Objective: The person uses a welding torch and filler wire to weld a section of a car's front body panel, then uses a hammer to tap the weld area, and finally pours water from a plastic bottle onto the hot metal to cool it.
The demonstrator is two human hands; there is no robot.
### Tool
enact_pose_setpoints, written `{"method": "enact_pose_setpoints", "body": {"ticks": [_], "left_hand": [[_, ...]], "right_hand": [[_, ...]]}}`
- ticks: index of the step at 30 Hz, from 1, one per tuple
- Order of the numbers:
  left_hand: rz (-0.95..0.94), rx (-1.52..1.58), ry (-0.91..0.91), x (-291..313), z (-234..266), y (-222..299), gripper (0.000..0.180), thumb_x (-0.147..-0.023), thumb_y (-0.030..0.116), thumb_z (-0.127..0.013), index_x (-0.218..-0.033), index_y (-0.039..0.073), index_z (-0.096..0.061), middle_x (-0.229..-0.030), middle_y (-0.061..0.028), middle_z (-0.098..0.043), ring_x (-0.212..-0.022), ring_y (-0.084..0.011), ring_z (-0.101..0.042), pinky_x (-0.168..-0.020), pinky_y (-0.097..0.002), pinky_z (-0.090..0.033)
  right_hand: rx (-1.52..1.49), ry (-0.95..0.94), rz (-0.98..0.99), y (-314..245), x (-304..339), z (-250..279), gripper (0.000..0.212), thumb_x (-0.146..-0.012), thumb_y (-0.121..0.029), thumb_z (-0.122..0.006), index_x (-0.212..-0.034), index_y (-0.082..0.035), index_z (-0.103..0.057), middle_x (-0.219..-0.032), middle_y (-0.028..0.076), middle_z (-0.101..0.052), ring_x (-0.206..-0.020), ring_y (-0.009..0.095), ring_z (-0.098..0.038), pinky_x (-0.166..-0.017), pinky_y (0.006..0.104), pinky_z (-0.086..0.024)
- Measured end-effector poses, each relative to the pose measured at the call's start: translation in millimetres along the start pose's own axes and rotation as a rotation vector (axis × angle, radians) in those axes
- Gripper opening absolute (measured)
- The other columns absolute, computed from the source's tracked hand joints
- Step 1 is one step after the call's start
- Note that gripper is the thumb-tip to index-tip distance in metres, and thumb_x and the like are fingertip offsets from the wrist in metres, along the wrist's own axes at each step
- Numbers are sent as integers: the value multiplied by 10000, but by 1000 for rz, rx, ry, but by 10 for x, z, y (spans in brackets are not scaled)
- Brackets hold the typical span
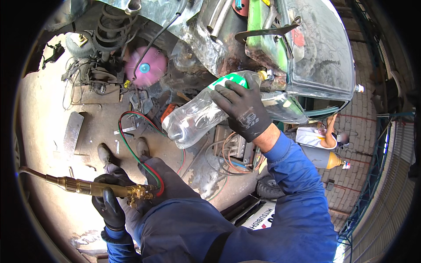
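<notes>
My left hand [109, 202], in a black glove, is closed around a brass gas torch [95, 188]. The torch's bent tip points to the left, and a green and a red hose [158, 179] run from its rear end. My gloved right hand [246, 108] grips a clear plastic bottle [193, 118] with a green label. The bottle is tilted, its base toward my lower left and its yellowish neck [263, 75] up by the rusty metal edge of a car body [280, 83]. Whether the neck touches the metal, I cannot tell.
A coil spring [109, 30] and a round pink container [149, 66] are at the far left. A metal box with cables [234, 144] stands below the bottle. At the right are another person [312, 136] and a gas cylinder [319, 157]. Hoses cross the floor near my feet.
</notes>
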State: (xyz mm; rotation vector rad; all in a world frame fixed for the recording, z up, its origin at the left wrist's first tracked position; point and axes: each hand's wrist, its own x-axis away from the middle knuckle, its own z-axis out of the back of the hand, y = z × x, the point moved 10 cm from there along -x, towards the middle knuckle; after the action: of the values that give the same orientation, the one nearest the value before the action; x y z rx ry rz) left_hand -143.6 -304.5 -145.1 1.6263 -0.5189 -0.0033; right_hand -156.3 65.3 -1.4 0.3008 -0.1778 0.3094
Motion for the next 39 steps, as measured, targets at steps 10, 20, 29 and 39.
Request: {"method": "enact_pose_setpoints", "body": {"ticks": [10,20,29,39], "left_hand": [[-6,-7,40,13,27,138,461,-1104,406,-493,-1127,-38,-616,-951,-123,-671,-806,-179,-611,-737,-326,-482],[-134,-92,102,81,-87,423,503,-1118,464,-462,-1066,-16,-602,-863,-106,-655,-666,-151,-589,-597,-293,-466],[-116,-8,97,190,-317,540,325,-1115,294,-497,-1116,-9,-617,-926,-99,-708,-723,-136,-597,-645,-288,-460],[-148,-57,166,354,-366,512,323,-1125,272,-488,-1136,-20,-626,-908,-104,-711,-700,-130,-601,-619,-281,-463]], "right_hand": [[-3,95,24,-21,8,93,399,-860,-170,-683,-1259,-168,-703,-1260,55,-720,-1218,262,-646,-1179,685,-339],[41,88,44,11,95,34,377,-918,-211,-639,-1291,-211,-697,-1259,14,-714,-1241,239,-640,-1186,697,-317],[49,155,79,-38,176,0,319,-920,-210,-635,-1228,-215,-714,-1150,-7,-727,-1200,237,-655,-1165,694,-344],[30,150,94,-69,223,-42,263,-923,-204,-637,-1172,-209,-722,-1133,15,-733,-1185,242,-677,-1190,689,-315]]}}
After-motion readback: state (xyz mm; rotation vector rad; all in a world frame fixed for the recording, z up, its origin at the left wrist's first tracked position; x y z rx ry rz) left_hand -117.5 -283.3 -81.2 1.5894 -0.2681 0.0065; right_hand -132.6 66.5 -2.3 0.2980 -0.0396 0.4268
